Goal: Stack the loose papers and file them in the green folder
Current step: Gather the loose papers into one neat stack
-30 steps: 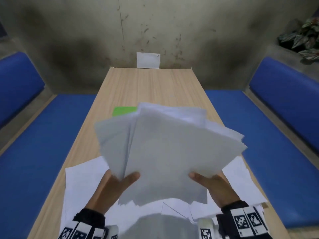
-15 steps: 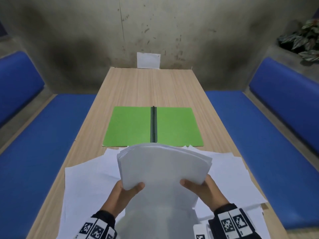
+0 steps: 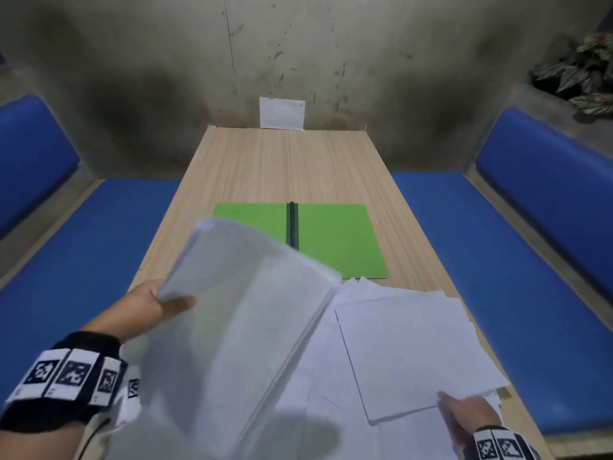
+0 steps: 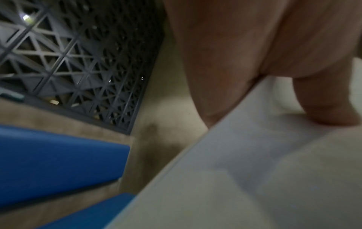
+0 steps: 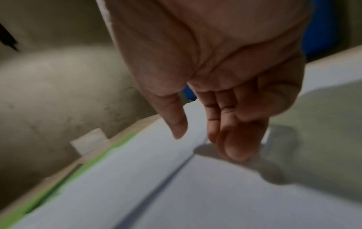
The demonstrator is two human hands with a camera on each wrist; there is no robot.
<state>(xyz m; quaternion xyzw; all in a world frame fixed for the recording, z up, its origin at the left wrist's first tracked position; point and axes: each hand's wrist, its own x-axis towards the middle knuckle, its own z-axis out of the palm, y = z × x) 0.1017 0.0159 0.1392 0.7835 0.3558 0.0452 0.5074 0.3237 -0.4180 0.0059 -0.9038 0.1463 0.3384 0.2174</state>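
The green folder (image 3: 335, 240) lies open and flat in the middle of the wooden table (image 3: 285, 164), with its dark spine upward. My left hand (image 3: 159, 302) grips a thick stack of white papers (image 3: 245, 313) by its left edge, thumb on top, raised and tilted over the folder's left half. The left wrist view shows the thumb pressed on that stack (image 4: 254, 155). Loose sheets (image 3: 408, 353) lie spread over the near right of the table. My right hand (image 3: 464, 413) reaches down onto them, fingers nearly straight, fingertips (image 5: 237, 151) touching a sheet (image 5: 195, 193).
Blue padded benches (image 3: 517, 293) run along both sides of the table. A small white card (image 3: 282, 112) leans on the stained wall at the far end. A potted plant (image 3: 583, 71) sits on the ledge at the upper right.
My right hand has let go of the stack and dropped to the loose sheets at the right. My left hand has swung the stack up and to the left, holding it alone.
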